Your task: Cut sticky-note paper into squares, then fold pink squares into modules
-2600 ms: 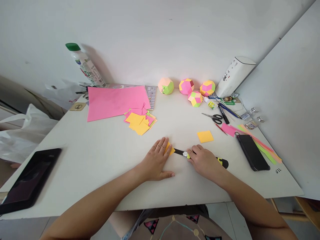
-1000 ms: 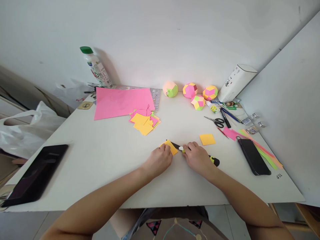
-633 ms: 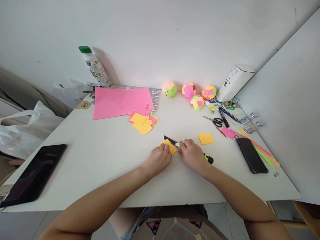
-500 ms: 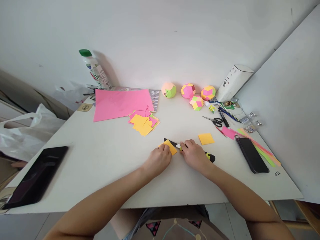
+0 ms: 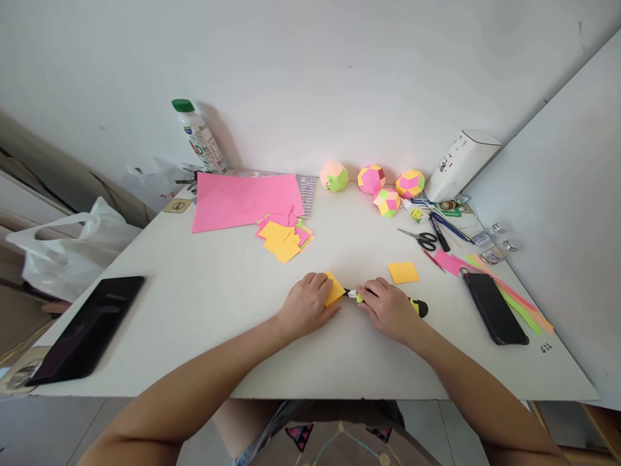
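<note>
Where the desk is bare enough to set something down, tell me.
The widest bare patch of desk lies between the tablet, pink sheet and left hand. Another lies between the pile and scissors, in front of the balls. The right end is crowded: scissors, pens, strips, phone.

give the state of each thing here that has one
Orange paper, held in left hand
Utility knife, in right hand, blade out
Scissors, seemingly shut
White bottle, capped
Clear jars, lidded
Tablet, flat, screen dark
Phone, lying flat
Paper balls, assembled
Pink sheet, laid flat
Paper pieces, loosely piled
</note>
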The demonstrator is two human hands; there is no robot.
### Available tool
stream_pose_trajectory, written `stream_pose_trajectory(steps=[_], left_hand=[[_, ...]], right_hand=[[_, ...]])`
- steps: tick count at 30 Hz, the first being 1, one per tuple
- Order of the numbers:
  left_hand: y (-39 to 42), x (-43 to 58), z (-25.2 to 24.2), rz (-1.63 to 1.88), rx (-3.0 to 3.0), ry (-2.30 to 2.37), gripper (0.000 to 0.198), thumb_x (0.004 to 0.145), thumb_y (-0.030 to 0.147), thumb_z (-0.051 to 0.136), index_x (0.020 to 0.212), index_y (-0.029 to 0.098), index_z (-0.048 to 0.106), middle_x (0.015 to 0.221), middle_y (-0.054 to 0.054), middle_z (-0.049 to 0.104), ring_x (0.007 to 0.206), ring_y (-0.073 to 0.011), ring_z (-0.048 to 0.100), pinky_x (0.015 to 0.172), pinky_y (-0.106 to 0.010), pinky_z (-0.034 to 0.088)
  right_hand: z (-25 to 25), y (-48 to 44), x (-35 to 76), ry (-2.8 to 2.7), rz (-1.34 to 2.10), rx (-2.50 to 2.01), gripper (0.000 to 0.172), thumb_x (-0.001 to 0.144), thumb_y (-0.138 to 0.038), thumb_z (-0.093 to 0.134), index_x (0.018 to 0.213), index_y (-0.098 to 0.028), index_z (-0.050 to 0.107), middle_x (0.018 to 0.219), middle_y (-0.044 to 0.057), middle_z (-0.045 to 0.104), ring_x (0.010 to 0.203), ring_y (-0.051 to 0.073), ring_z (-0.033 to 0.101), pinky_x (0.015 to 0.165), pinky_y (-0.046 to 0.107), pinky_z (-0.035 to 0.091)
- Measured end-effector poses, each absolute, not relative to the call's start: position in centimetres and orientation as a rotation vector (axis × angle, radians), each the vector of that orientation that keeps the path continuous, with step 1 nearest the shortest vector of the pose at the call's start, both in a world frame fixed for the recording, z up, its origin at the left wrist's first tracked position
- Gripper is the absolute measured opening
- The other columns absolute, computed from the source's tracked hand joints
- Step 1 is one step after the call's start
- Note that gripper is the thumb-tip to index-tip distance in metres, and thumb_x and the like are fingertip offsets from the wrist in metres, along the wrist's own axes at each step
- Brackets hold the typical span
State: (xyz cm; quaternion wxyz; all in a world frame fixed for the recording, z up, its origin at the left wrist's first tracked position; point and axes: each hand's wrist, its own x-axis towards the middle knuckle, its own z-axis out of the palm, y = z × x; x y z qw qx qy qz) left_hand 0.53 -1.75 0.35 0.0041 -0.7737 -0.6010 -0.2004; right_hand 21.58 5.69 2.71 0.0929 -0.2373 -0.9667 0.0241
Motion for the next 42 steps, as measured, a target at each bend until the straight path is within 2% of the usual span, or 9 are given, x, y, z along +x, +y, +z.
stream_pose_trajectory(steps=[4,8,12,18,22,24,28,33,42], left_hand=[[-1.6,0.2,0.5,-0.738,-2.439,-1.916,0.01,0.084,0.019,0.05,0.086,0.015,0.058,0.092,-0.01,0.063,0.085,-0.021,0.058,0.072,-0.035,0.052],[-1.0,-0.8,0.9,-0.976,-2.373,-1.922,0.022,0.085,0.011,0.041,0.082,0.017,0.062,0.087,-0.007,0.065,0.081,-0.0173,0.06,0.07,-0.031,0.052],[0.3,-4.2,1.5,-1.054,-1.962,-1.884,0.019,0.085,0.013,0.044,0.088,0.017,0.062,0.09,-0.009,0.065,0.09,-0.0216,0.059,0.079,-0.037,0.05],[2.4,-9.0,-0.6,-0.8,-1.625,-2.146,0.017,0.082,0.015,0.046,0.088,0.013,0.063,0.104,-0.018,0.061,0.109,-0.0335,0.052,0.086,-0.05,0.044],[2.3,-7.4,-1.2,-0.844,-1.717,-2.051,0.032,0.079,0.018,0.051,0.11,0.012,0.055,0.121,-0.02,0.052,0.123,-0.036,0.041,0.095,-0.056,0.037],[1.7,-5.8,-0.6,-0.953,-1.934,-1.905,0.029,0.082,0.017,0.049,0.111,0.017,0.055,0.116,-0.015,0.056,0.118,-0.0296,0.047,0.092,-0.05,0.042],[0.2,-2.5,0.3,-1.04,-2.512,-1.657,0.029,0.087,0.012,0.04,0.11,0.017,0.056,0.092,-0.009,0.065,0.087,-0.0189,0.059,0.076,-0.036,0.051],[-0.1,-1.2,0.2,-0.903,-2.754,-1.671,0.03,0.083,0.009,0.041,0.104,0.016,0.061,0.098,-0.01,0.064,0.089,-0.0187,0.059,0.079,-0.035,0.05],[0.1,-1.8,0.6,-0.967,-2.806,-1.708,0.026,0.082,0.011,0.044,0.098,0.015,0.064,0.1,-0.011,0.061,0.088,-0.0181,0.058,0.08,-0.033,0.05]], right_hand=[[2.7,5.5,21.5,-2.9,0.062,-0.737,0.028,0.092,-0.019,0.047,0.114,-0.01,0.06,0.094,0.012,0.061,0.087,0.022,0.054,0.069,0.033,0.048],[2.4,5.2,21.5,-2.935,-0.011,-0.781,0.026,0.091,-0.017,0.047,0.114,-0.01,0.06,0.093,0.012,0.061,0.085,0.022,0.054,0.067,0.032,0.047],[1.9,5.1,21.7,-2.929,-0.057,-0.772,0.028,0.092,-0.015,0.047,0.116,-0.009,0.059,0.094,0.013,0.061,0.087,0.022,0.054,0.066,0.032,0.047],[1.8,5.0,21.7,-2.932,-0.082,-0.76,0.029,0.092,-0.016,0.047,0.116,-0.008,0.059,0.095,0.013,0.061,0.088,0.023,0.053,0.066,0.032,0.047],[1.9,5.2,21.8,-2.933,-0.053,-0.754,0.029,0.091,-0.017,0.047,0.117,-0.008,0.058,0.094,0.013,0.061,0.087,0.023,0.053,0.066,0.032,0.047],[2.2,5.6,22.0,-2.929,-0.01,-0.737,0.028,0.09,-0.016,0.048,0.115,-0.009,0.059,0.094,0.012,0.061,0.087,0.022,0.053,0.067,0.032,0.048],[3.3,7.2,23.2,-2.886,0.035,-0.737,0.027,0.091,-0.017,0.047,0.112,-0.011,0.061,0.094,0.012,0.061,0.089,0.022,0.053,0.071,0.033,0.049],[4.7,8.9,25.3,-2.917,0.139,-0.68,0.027,0.091,-0.017,0.046,0.111,-0.013,0.062,0.093,0.011,0.062,0.089,0.023,0.054,0.073,0.035,0.05],[6.3,8.7,26.0,-3.023,0.405,-0.602,0.025,0.088,-0.015,0.049,0.108,-0.017,0.065,0.093,0.009,0.062,0.088,0.021,0.054,0.073,0.036,0.05]])
